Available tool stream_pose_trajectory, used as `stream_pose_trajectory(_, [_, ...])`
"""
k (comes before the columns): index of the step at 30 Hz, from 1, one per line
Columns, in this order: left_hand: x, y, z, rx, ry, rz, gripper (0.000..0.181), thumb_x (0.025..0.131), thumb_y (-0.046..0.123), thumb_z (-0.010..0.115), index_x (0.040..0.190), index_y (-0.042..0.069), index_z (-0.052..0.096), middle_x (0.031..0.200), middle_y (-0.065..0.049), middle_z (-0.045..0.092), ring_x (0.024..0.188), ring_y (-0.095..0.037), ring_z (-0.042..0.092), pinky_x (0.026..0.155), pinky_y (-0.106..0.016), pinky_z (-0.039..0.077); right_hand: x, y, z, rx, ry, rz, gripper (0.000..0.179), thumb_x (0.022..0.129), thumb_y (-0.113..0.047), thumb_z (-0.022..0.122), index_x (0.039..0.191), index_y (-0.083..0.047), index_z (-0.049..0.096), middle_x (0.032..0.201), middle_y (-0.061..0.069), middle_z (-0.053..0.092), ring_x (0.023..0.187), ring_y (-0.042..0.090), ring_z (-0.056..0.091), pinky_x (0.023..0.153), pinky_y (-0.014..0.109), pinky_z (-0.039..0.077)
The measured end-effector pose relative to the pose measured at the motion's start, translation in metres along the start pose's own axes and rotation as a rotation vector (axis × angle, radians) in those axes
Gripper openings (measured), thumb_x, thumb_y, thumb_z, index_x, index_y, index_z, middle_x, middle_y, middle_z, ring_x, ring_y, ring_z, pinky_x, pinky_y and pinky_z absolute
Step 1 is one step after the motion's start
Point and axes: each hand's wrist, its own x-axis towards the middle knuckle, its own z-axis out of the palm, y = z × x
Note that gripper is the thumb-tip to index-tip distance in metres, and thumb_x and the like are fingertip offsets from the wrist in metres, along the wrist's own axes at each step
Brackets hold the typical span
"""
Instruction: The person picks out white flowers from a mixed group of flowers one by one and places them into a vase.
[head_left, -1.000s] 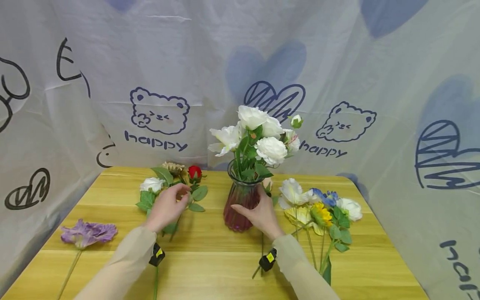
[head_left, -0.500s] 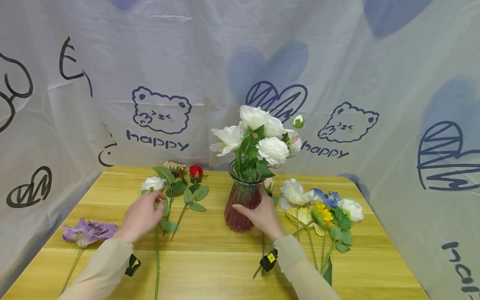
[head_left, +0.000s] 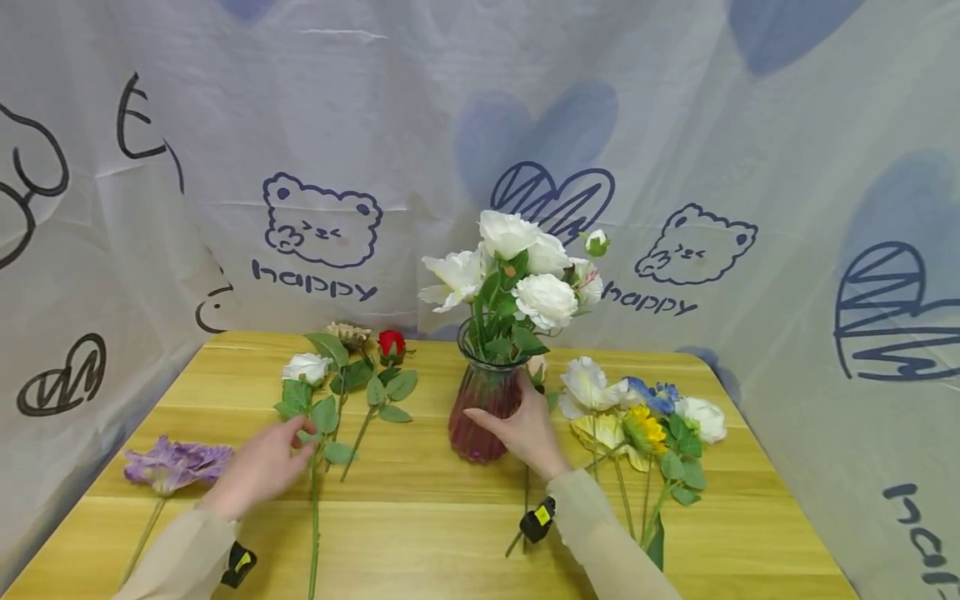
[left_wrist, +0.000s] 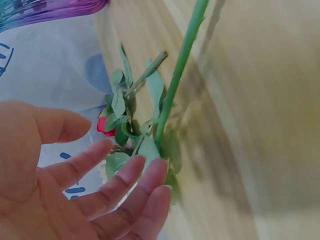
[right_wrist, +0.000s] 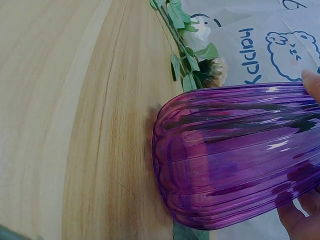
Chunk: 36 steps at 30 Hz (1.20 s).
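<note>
My right hand point(head_left: 525, 429) holds the ribbed glass vase point(head_left: 474, 421) by its right side, the thumb across the front. The vase looks purple in the right wrist view, and stems show through its glass. White flowers point(head_left: 546, 300) with green leaves stand in it. Over the stem of a lying white rose point(head_left: 306, 367) hovers my left hand point(head_left: 258, 471), its fingertips by the leaves. In the left wrist view its fingers point(left_wrist: 120, 195) are spread and loosely bent, with the green stem point(left_wrist: 182, 67) beyond them; whether they touch the leaves I cannot tell.
A red rose point(head_left: 392, 346) and a beige flower point(head_left: 348, 335) lie at the back left. A purple flower point(head_left: 176, 465) lies at the left. Right of the vase are a sunflower point(head_left: 645, 429), blue flowers point(head_left: 654, 397) and white ones. A printed curtain point(head_left: 420, 125) surrounds the table.
My left hand has moved left and nearer to me, from beside the red rose's leaves to the white rose's stem. My right hand stays on the vase.
</note>
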Motion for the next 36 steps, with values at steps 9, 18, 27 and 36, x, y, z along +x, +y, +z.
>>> stream_pose_trajectory(9, [-0.004,-0.007,0.016,-0.048,-0.09,-0.018,0.03,0.099,0.024,0.058,0.124,0.008,0.061,0.1,-0.009,0.07,0.079,-0.018,0.063,0.064,-0.036,0.053,0.001,0.001,0.001,-0.006,0.011,0.007,0.077,0.078,-0.045,0.086,0.138,-0.016,0.049,0.129,0.011,0.067,0.118,0.028,0.067,0.1,0.048,0.055])
stream_pose_trajectory(18, [-0.003,-0.006,0.025,-0.067,-0.116,-0.034,0.022,0.099,0.022,0.058,0.114,0.008,0.063,0.087,-0.005,0.064,0.07,-0.018,0.053,0.059,-0.032,0.044,0.0,0.0,0.001,-0.006,0.003,0.013,0.08,0.078,-0.046,0.085,0.142,-0.016,0.047,0.132,0.012,0.066,0.12,0.03,0.066,0.101,0.05,0.055])
stream_pose_trajectory(27, [0.002,-0.013,0.028,-0.11,-0.123,-0.015,0.021,0.1,0.023,0.057,0.106,0.004,0.065,0.091,-0.006,0.066,0.078,-0.019,0.056,0.066,-0.035,0.047,0.001,0.0,0.001,-0.019,0.005,0.004,0.082,0.078,-0.047,0.085,0.144,-0.016,0.046,0.134,0.013,0.065,0.122,0.031,0.065,0.102,0.051,0.054])
stream_pose_trajectory(36, [0.002,-0.021,0.028,-0.42,-0.179,-0.085,0.034,0.104,0.021,0.051,0.118,-0.007,0.063,0.104,-0.013,0.067,0.083,-0.017,0.061,0.071,-0.031,0.055,0.0,0.002,0.001,-0.001,0.003,0.013,0.082,0.079,-0.046,0.085,0.144,-0.016,0.046,0.135,0.013,0.064,0.123,0.031,0.064,0.103,0.051,0.054])
